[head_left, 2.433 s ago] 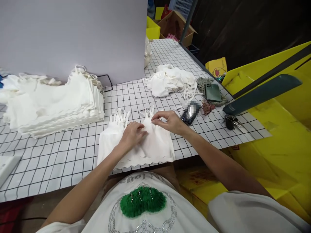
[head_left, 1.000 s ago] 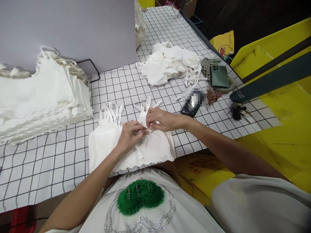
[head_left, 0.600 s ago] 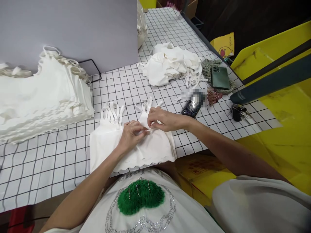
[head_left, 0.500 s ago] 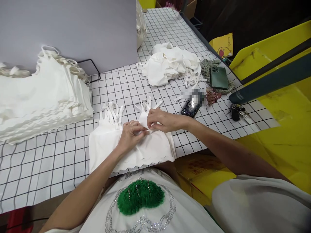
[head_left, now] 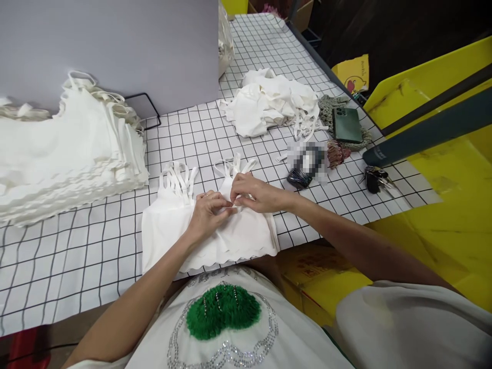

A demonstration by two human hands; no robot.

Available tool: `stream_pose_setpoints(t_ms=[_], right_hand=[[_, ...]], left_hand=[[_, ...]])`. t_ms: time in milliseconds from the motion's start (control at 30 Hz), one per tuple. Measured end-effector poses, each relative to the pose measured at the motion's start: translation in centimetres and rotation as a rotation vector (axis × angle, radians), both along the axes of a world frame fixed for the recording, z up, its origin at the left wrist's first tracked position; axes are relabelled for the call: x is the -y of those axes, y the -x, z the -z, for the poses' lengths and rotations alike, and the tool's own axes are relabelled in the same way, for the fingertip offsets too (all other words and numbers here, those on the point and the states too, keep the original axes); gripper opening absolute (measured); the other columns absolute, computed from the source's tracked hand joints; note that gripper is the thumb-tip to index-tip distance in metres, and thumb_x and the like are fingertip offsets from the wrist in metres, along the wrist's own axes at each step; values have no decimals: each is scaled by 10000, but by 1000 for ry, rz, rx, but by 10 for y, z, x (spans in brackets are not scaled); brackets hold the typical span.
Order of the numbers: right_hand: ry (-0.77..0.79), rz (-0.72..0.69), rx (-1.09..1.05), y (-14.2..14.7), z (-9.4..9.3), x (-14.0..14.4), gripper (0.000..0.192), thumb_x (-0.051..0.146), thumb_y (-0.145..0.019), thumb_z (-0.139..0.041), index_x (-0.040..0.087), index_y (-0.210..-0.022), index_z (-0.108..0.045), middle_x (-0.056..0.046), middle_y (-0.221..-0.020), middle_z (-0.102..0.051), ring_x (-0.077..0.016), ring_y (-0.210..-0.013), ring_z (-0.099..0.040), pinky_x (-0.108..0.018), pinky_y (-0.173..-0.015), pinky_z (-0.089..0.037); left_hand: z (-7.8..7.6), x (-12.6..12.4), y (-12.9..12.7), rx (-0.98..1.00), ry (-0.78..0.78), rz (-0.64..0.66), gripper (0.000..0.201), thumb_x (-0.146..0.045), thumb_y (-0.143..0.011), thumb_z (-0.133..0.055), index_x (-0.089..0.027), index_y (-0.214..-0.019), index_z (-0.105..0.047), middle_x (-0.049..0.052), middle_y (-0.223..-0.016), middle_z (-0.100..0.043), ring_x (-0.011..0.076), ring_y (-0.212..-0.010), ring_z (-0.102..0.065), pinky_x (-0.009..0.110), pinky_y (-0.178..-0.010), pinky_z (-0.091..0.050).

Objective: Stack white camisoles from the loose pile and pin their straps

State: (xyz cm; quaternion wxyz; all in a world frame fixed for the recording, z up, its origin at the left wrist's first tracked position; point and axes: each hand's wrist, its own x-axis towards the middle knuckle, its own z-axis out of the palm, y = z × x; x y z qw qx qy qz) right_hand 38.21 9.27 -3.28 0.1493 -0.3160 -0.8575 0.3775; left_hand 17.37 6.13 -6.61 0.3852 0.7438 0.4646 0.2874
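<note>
1. Top point(head_left: 165, 233), white, flat at the worktop's point(head_left: 96, 251) front edge, straps pointing away.
2. Left hand point(head_left: 207, 214): grip pinching the top's cloth below the straps.
3. Right hand point(head_left: 259, 193): grip pinching cloth just beside.
4. Keys point(head_left: 374, 179), farther right.

We see a grey partition panel point(head_left: 115, 46) beyond the left hand point(head_left: 209, 212) | white, black-gridded table point(head_left: 184, 136) beneath both hands | scuffed yellow surfaces point(head_left: 453, 179) right of the right hand point(head_left: 259, 193) | darkness farther beyond it, wall or floor unclear to us
</note>
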Motion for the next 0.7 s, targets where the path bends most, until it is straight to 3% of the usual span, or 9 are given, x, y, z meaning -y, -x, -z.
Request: stream_pose_setpoints(t_ms=[200, 333, 467, 567, 700], right_hand=[[-55, 122, -39, 7, 8, 3, 122, 155, -920, -545, 185, -854, -643, -37, -830, -596, -209, -938, -493, -442, -945, -322], [42, 94, 21, 2, -19, -29, 162, 353, -874, -675, 194, -843, -674, -20, -809, -585, -199, -888, -494, -423, -921, -352], [45, 84, 30, 0, -58, -73, 267, 402, -949, -541, 196, -853, -683, -25, -773, -599, -204, -917, -489, -408, -934, -379], [-41, 123, 72, 4, -73, -97, 323, 397, -983, -461, 205, -869, -695, -9, -701, -525, -215, -962, -485, -506, -1069, -286], [-160, 160, 138, 14, -71, -115, 357, 391, -1000, -425, 197, -857, -688, -8, -714, -494, -231, -1008, -464, -655, -1129, -103]], left_hand=[[-2, -1, -1, 32, 47, 6, 238, -339, -827, -735, -205, -645, -660, -7, -704, -678, 178, -744, -589, 413, -906, -389], [-6, -5, -3, 12, 78, 24, 154, -272, -775, -751, -197, -662, -678, 14, -735, -699, 190, -752, -613, 395, -858, -428], [-15, -8, -4, 25, 148, 35, 142, -255, -748, -723, -194, -634, -664, 28, -714, -688, 195, -728, -623, 344, -736, -463], [-21, -10, -3, 31, 213, 25, 169, -292, -738, -710, -193, -618, -644, 30, -700, -677, 198, -719, -627, 321, -676, -465], [-18, -12, -4, 6, 277, -7, 195, -321, -742, -705, -183, -624, -636, 28, -699, -665, 198, -717, -632, 309, -650, -470]])
